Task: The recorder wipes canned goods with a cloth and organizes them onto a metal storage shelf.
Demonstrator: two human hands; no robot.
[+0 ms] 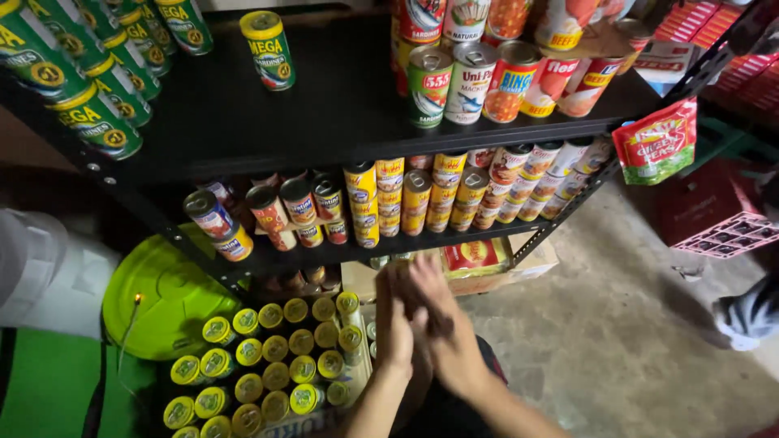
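Note:
My left hand [395,324] and my right hand [442,324] are pressed together palm against palm, low in the head view, below the black metal shelf [324,122]. Neither hand holds anything. Just left of them stands a box of several green cans with yellow lids [276,365], seen from above. The nearest cans sit almost against my left wrist.
The upper shelf carries green cans [97,81] at left and mixed red and white cans [487,73] at right. The lower shelf [341,251] holds red and yellow cans. A lime-green lid [158,300] lies at left. A red and green packet [657,142] hangs at right above the concrete floor [617,324].

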